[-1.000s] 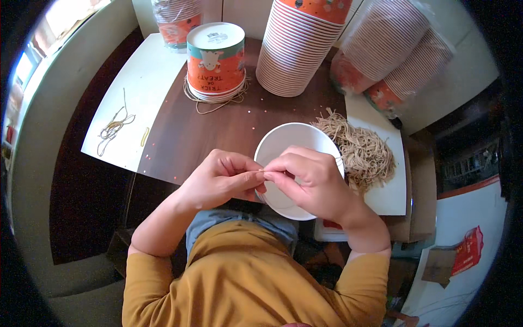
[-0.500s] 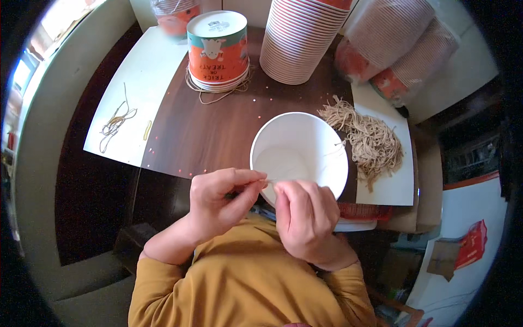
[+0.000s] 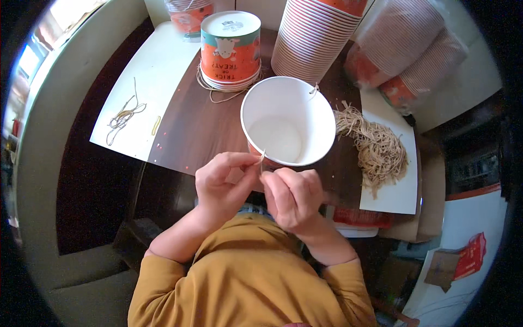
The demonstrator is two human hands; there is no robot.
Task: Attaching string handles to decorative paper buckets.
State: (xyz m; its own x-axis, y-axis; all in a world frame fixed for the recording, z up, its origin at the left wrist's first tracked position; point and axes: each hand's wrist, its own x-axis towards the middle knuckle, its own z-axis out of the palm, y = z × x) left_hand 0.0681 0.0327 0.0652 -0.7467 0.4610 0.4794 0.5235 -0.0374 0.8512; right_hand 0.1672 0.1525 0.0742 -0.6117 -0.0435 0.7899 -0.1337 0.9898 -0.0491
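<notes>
A paper bucket (image 3: pixel 320 122), white inside with orange on its outer wall, stands with its open mouth up toward me. At its near rim, my left hand (image 3: pixel 224 180) pinches a thin tan string (image 3: pixel 262 164) between thumb and fingertips. Just below and to the right, my right hand (image 3: pixel 295 197) has its fingers closed on the lower part of the same string. Whether the string passes through the bucket's wall is hard to make out. A small string knot (image 3: pixel 314 89) shows at the far right of the rim.
A heap of tan strings (image 3: pixel 381 152) lies on a white sheet at right. Behind stand an upside-down orange bucket (image 3: pixel 231 57) ringed with string and a tall bucket stack (image 3: pixel 313 41). Bagged buckets (image 3: pixel 403 46) sit back right. Loose cords (image 3: pixel 125 114) lie at left.
The bucket has moved away from me and turned, so its knot has gone from the right side toward the far side. My right hand has come closer to my left at the near rim.
</notes>
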